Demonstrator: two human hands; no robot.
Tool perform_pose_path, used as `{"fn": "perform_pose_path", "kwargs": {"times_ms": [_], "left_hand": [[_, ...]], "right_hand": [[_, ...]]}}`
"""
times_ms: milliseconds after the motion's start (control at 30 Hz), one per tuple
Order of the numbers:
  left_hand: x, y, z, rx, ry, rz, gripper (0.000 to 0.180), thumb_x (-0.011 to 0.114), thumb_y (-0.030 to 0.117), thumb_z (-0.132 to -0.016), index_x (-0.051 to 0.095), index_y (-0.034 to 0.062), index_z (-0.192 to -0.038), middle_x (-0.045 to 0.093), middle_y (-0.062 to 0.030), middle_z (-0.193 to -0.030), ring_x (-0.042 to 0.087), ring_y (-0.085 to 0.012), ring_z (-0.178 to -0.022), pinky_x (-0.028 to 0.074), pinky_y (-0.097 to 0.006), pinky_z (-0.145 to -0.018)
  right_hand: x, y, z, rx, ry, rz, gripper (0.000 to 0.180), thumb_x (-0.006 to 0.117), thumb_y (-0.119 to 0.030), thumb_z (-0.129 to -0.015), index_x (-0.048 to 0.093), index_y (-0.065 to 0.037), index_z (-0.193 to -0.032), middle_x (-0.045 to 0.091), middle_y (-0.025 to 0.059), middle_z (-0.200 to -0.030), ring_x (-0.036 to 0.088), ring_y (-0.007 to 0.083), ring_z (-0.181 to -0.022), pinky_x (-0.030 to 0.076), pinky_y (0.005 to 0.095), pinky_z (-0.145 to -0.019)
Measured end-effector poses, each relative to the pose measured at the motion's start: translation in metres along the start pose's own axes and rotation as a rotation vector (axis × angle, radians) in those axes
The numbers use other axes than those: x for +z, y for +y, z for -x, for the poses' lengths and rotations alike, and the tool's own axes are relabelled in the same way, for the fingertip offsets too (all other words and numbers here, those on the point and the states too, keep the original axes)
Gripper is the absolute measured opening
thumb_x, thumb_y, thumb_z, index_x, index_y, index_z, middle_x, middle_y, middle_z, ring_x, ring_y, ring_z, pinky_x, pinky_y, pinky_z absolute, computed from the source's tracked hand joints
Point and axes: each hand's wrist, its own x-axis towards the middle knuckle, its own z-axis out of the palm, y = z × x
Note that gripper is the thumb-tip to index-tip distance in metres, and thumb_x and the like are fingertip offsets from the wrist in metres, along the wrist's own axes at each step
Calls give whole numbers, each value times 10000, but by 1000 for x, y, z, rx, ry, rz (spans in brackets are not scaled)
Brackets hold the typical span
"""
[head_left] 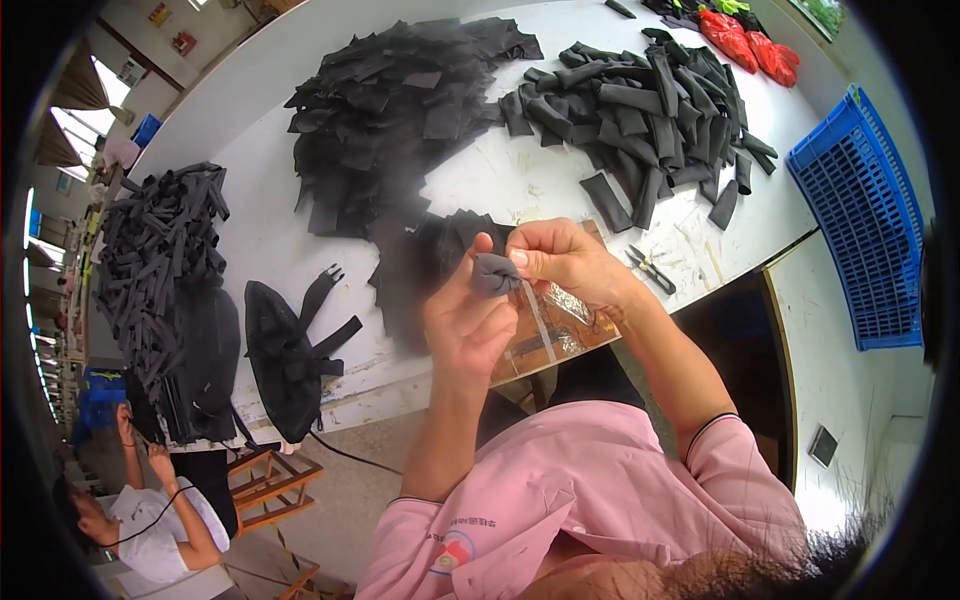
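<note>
Both hands meet over the near edge of the white table. A small dark grey fabric piece (493, 277), tube-like with a puckered end, is between them. My left hand (468, 325) holds it from below and the left, fingers curled around it. At its right side, my right hand (565, 262) pinches the fabric between thumb and fingers. Beneath the hands lies a brown wooden board (525, 362) with clear tape on it. Just beyond my left hand, several flat black fabric pieces (440, 245) are stacked.
A large heap of flat black pieces (390, 120) and a heap of fabric tubes (650, 105) cover the far table. Thread snips (652, 269) lie right. Leftward are a black buckled bag (275, 350) and strap pile (160, 270). A blue basket (860, 220) stands right; a co-worker (165, 530) works lower left.
</note>
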Motion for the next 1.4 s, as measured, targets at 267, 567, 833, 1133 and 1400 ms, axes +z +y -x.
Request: {"fn": "perform_pose_path", "kwargs": {"times_ms": [267, 567, 833, 1133, 1400], "left_hand": [[-17, -10, 6, 447, 475, -1181, 252, 553, 50, -800, 523, 33, -1050, 571, -88, -887, 520, -80, -720, 412, -179, -592], [6, -12, 8, 762, 106, -1232, 97, 539, -21, -802, 573, -18, -893, 590, -75, -912, 536, -119, -833, 407, -265, -811], [-4, -19, 2, 547, 208, -1002, 126, 570, 19, -792, 557, -4, -916, 590, -107, -913, 545, -179, -870, 406, -320, -840], [14, -5, -18, 246, 6, -1826, 63, 610, -2, -755, 548, -3, -767, 542, -6, -719, 469, -33, -604, 380, -175, -523], [23, -22, -3, 610, 22, -1488, 208, 611, 55, -780, 557, -29, -963, 571, -70, -875, 523, -101, -807, 416, -212, -744]], "right_hand": [[-15, 64, -2, -11, 21, -267, 267, 576, -292, -824, 531, -43, -739, 472, -12, -597, 426, 65, -532, 334, 188, -491], [6, 0, 23, -645, 300, 1025, 379, 611, -366, -744, 550, -2, -829, 505, 66, -653, 518, 203, -660, 411, 326, -524], [-1, 36, 19, -459, 224, 1241, 239, 576, -232, -756, 489, -46, -633, 525, 86, -631, 537, 266, -618, 417, 361, -516], [1, 64, 24, -433, 241, 753, 181, 516, -202, -827, 561, -37, -768, 575, 112, -692, 575, 294, -650, 458, 349, -568], [3, 40, 24, -369, 248, 885, 264, 546, -255, -805, 545, -21, -683, 545, 121, -623, 537, 308, -583, 418, 372, -522]]}}
